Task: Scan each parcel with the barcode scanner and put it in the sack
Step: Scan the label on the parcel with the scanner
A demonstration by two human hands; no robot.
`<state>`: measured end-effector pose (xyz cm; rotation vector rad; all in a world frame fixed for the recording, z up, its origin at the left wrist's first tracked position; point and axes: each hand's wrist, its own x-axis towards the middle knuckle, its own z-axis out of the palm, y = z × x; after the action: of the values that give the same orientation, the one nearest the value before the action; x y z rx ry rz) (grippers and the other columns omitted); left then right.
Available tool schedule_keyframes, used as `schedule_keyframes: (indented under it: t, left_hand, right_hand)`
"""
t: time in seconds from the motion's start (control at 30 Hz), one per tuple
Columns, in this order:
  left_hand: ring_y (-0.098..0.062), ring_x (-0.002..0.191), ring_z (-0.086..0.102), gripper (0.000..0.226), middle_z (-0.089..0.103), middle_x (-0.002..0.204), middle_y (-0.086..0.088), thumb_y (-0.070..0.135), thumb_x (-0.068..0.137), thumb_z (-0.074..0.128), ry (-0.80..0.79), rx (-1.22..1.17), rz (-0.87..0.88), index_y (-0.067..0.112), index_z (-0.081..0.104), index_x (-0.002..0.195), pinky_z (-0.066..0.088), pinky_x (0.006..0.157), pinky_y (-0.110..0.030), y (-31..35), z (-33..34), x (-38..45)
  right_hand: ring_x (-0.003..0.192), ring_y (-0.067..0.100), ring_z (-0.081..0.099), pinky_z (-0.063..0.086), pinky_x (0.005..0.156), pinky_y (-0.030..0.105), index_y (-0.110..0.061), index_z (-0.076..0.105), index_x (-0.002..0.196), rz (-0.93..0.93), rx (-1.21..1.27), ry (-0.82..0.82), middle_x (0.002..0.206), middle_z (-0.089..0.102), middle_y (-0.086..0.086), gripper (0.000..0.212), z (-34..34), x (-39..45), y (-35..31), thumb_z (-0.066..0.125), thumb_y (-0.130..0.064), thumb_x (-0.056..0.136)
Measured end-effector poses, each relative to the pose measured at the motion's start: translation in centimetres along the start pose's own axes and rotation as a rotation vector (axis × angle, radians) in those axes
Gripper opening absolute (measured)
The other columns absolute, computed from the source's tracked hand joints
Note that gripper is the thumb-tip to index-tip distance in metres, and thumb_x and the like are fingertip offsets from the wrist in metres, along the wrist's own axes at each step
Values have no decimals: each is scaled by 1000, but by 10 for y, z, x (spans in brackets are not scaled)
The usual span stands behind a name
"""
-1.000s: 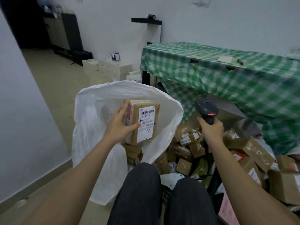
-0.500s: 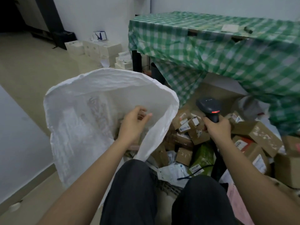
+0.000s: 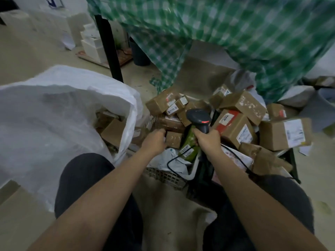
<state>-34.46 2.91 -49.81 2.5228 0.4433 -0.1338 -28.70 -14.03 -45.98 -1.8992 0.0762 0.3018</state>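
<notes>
Sack (image 3: 59, 127): it stood at the far left, white woven plastic, soft and floppy, its mouth sagging open with brown cartons lying inside. It would likely fold shut unless a hand held the rim.
Left hand (image 3: 155, 141): it reached into the parcel heap, its fingers (image 3: 161, 132) curled against the near edge of a small brown box (image 3: 174, 139); whether they had closed round it or only touched it I could not tell.
Small brown box: it sat low in the heap, just left of the scanner hand. Taped cardboard, probably light and stiff; a one-handed hold across two opposite faces should do, the tape being a little slippery.
Green pouch (image 3: 189, 144): soft, lying beside the box, partly under the right hand.
Right hand (image 3: 206, 140): its fingers were wrapped round the handle of the barcode scanner (image 3: 199, 119), head up, red light showing, cable trailing down.
Parcel heap (image 3: 239, 124): mixed cartons, piled well to the right below a green checked cloth (image 3: 235, 33).
Change: half a second before, the left hand was empty at the sack's mouth; it had since crossed to the heap, the earlier labelled box gone from it, and the view had tipped downward.
</notes>
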Motion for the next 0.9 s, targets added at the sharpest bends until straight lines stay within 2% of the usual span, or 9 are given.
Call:
schedule_keyframes:
  t: [0.13,0.27,0.37,0.43,0.5,0.63,0.7,0.8,0.9]
  left_hand:
    - [-33,140,24,54,30,148,-15,24,92,58,-98,574,23,9,34,139,25,113,-46,-20,19,23]
    - [-33,147,4,70,2,159,-15,25,96,51,-230,858,-22,12,12,151,14,116,-48,-31,20,50]
    - [-33,146,5,70,2,159,-14,47,94,50,-301,968,-70,19,16,148,13,114,-52,-46,19,67]
    - [-33,143,12,72,11,157,-13,59,91,48,-323,939,-82,21,19,146,16,113,-51,-53,17,72]
    - [-33,141,16,79,15,154,-14,60,88,51,-364,902,-63,19,17,146,19,111,-49,-56,15,73]
    - [-32,135,23,98,25,147,-14,44,76,75,-364,821,-2,15,13,146,33,103,-42,-62,0,73]
    - [-31,133,24,106,27,143,-12,40,67,82,-351,770,20,12,16,145,37,102,-40,-57,-15,70]
    - [-30,135,21,112,25,145,-10,39,63,84,-238,606,60,11,15,146,35,108,-43,-32,-40,63]
    - [-30,133,21,107,26,143,-9,48,65,80,0,379,154,15,19,145,33,108,-45,-4,-58,52]
  right_hand:
    - [62,26,59,43,59,31,-9,54,63,43,-52,-86,62,58,13,22,9,6,33,67,-16,79]
    - [62,25,60,43,59,30,-5,56,63,54,-66,-115,63,60,17,23,21,20,48,67,-14,81]
    - [62,26,62,49,62,34,-12,58,61,62,-68,-106,61,63,14,23,27,34,52,68,-16,81]
    - [63,29,62,49,61,36,-11,57,61,58,-63,-100,63,63,18,22,29,43,55,69,-18,79]
    - [64,31,62,46,60,35,-11,55,61,55,-55,-97,62,60,18,23,31,49,56,69,-16,78]
    - [56,23,55,39,54,27,-8,53,62,43,-37,-97,57,53,9,24,32,56,53,68,-11,80]
    - [55,21,53,40,56,27,-5,56,67,56,-7,-91,56,53,8,19,30,58,51,68,-11,81]
    - [60,24,55,43,63,33,-5,57,71,62,62,-42,61,55,13,19,24,59,47,70,-15,80]
    - [62,24,55,44,64,32,-5,59,74,50,164,23,66,56,14,19,12,55,38,70,-18,82]
